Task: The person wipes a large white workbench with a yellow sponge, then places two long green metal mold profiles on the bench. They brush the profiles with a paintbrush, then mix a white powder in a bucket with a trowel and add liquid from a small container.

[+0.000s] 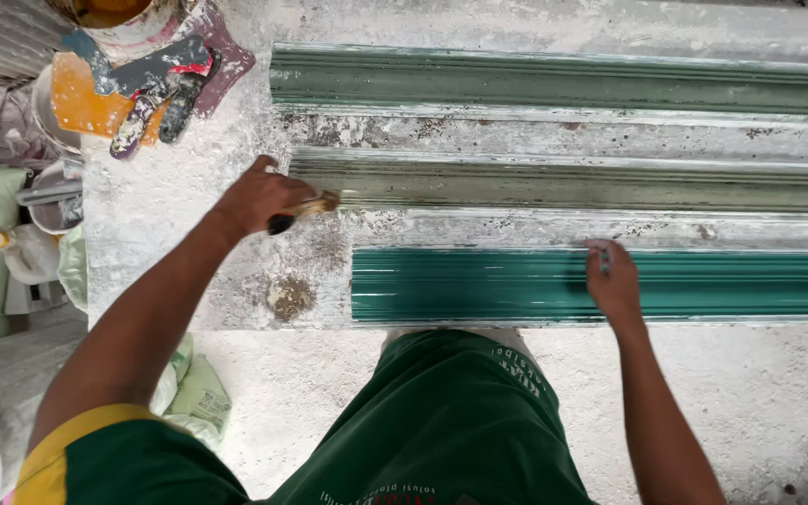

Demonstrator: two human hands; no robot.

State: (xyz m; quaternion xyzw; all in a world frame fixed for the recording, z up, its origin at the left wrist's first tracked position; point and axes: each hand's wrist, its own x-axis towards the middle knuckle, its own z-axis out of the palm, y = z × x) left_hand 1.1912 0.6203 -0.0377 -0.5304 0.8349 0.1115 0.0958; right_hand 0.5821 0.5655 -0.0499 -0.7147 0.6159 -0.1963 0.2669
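Holding the brush (306, 209) so low over the worktop (236, 122), the left hand (259, 198) could drag its bristles off the end of the middle mould (563, 182) and smear the dusty surface, or let the handle slip, as far as I can judge. That hand is clamped around the brush handle, arm stretched forward from the yellow-trimmed sleeve, bristles touching the mould's left end. The right hand (613, 279) rests on the near teal mould (600, 285), fingers curled loosely and pressing down; it could slide on the glossy ridges and let the mould shift.
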